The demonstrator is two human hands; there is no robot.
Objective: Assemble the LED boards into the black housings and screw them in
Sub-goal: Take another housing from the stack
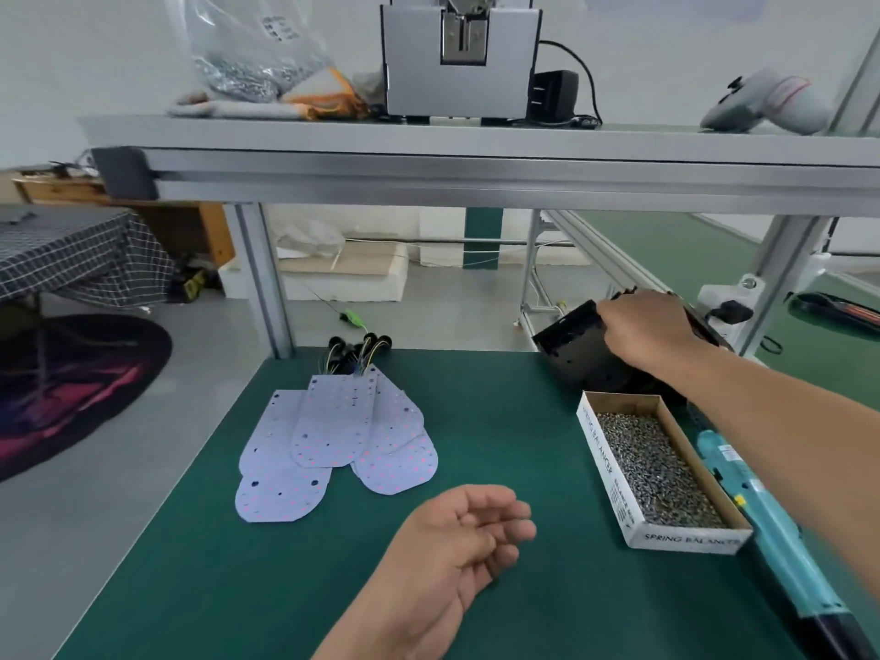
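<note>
Gripping is confined to the right hand, which reaches to the far right of the bench and holds the upper edge of a black housing — the housing is tilted and sits at the front of a stack of like parts; the fingertips are hidden behind the edge. Left hand hovers near the front of the green mat, palm turned up, fingers loosely curled, holding nothing.

LED boards lie in an overlapping pile on the left-centre of the mat, well apart from the housing; they are pale, with small dots across their faces. Black connectors with coloured wires lie at the far end of the pile.

A cardboard box of screws stands on the right of the mat, just near of the housings. A teal electric screwdriver lies along the box's right side — partly under the right forearm.
</note>
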